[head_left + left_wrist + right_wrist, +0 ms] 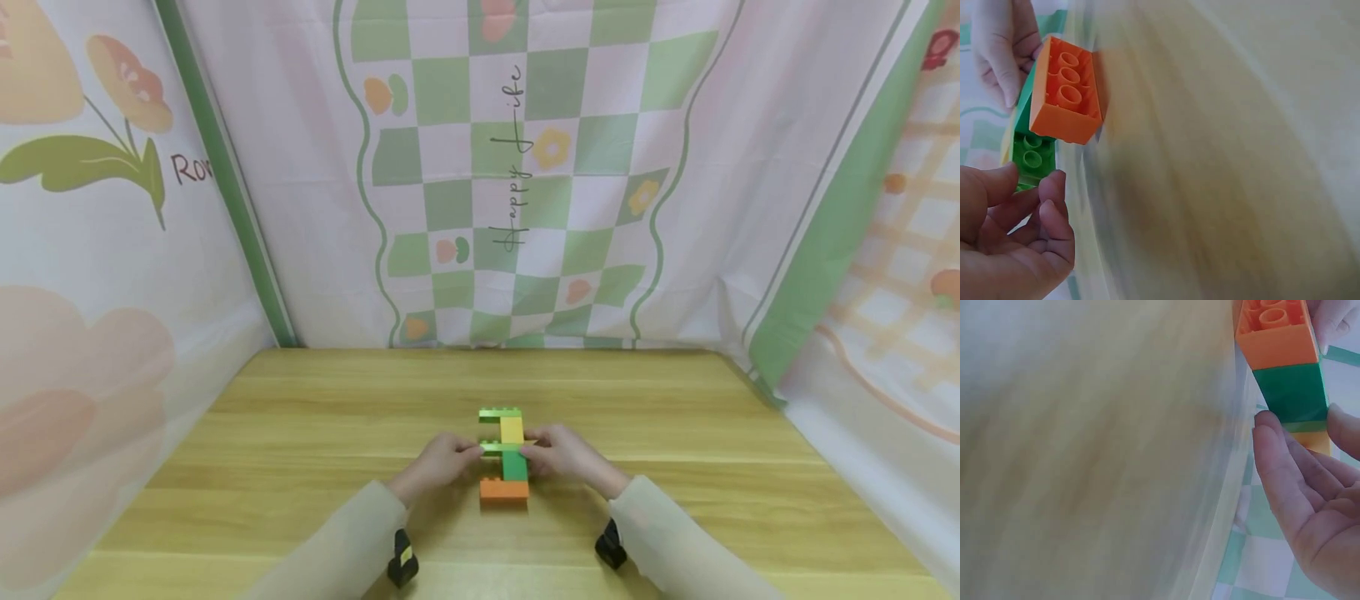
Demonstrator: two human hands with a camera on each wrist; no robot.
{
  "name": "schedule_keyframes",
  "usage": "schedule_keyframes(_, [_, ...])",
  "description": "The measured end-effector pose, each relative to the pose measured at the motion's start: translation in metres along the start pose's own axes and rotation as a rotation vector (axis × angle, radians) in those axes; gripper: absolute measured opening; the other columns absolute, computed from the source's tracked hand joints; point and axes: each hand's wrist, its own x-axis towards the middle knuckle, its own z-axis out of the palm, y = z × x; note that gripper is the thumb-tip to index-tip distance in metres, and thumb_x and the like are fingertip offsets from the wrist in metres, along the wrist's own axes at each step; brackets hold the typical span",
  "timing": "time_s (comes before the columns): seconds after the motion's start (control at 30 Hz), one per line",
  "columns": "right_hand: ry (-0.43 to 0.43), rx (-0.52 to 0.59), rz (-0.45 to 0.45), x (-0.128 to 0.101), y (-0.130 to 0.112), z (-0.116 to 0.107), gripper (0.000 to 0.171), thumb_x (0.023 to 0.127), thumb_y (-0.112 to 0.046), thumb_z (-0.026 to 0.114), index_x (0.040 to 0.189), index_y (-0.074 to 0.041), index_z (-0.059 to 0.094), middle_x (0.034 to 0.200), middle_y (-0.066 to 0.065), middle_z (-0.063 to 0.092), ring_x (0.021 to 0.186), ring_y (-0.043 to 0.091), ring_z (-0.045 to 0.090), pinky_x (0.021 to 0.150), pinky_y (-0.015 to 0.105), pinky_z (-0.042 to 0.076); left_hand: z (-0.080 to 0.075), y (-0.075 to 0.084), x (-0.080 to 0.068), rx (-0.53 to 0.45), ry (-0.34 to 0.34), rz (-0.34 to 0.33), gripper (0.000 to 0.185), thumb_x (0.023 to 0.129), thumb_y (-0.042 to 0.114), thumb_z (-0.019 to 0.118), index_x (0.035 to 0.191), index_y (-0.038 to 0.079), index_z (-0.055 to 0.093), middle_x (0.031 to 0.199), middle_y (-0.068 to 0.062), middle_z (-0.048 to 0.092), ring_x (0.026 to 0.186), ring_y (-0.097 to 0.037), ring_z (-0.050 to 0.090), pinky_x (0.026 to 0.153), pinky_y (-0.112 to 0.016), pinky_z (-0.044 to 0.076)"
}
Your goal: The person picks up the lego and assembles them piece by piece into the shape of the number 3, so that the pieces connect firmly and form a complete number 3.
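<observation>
A build of toy building blocks (513, 462) is between both hands at the middle of the table. From its near end it runs orange brick (504, 491), dark green brick (515, 467), thin light green brick (491, 448), yellow brick (512, 430) and another light green brick (498, 413) at the far end. The orange brick's hollow underside (1069, 76) faces the wrist cameras. My left hand (442, 463) pinches the jutting left end of the middle light green brick. Opposite it, my right hand (564, 454) grips the build where dark green meets yellow, thumb and fingers on its sides.
The wooden table (337, 400) extends around the build. A white curtain with green checks (502, 175) hangs behind its far edge, with printed cloth (127, 275) at the left and more (900, 250) at the right. Black wrist devices (402, 560) show under the sleeves.
</observation>
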Motion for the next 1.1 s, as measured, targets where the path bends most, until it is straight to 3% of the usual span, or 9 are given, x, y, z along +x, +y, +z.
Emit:
schedule_keyframes(0.43, [-0.100,0.029,0.064,0.007,0.002,-0.004,0.035,0.094,-0.016,0.054,0.117,0.010,0.055,0.087,0.007,0.064,0.075,0.024,0.061,0.065,0.036,0.052,0.002,-0.003,0.008,0.002,0.025,-0.019,0.022,0.092,0.013,0.055,0.081,-0.002,0.067,0.062,-0.006,0.056,0.050,-0.009,0.042,0.046,-0.020,0.036])
schedule_keyframes(0.8, [-0.130,0.020,0.126,0.011,0.002,-0.005,0.027,0.094,-0.016,0.054,0.108,0.005,0.062,0.083,0.006,0.063,0.071,0.021,0.060,0.063,0.034,0.052,0.004,-0.004,0.011,0.022,0.024,-0.048,0.020,0.092,0.011,0.055,0.088,-0.002,0.069,0.078,-0.004,0.065,0.065,-0.014,0.057,0.059,-0.025,0.047])
schedule_keyframes(1.1, [-0.145,0.031,0.132,0.013,0.004,-0.005,0.025,0.094,-0.016,0.054,0.106,0.003,0.063,0.081,0.006,0.061,0.071,0.021,0.059,0.062,0.034,0.052,0.005,-0.007,0.012,0.013,0.024,-0.058,0.020,0.092,0.011,0.054,0.088,-0.002,0.069,0.077,-0.003,0.064,0.063,-0.012,0.056,0.055,-0.023,0.046])
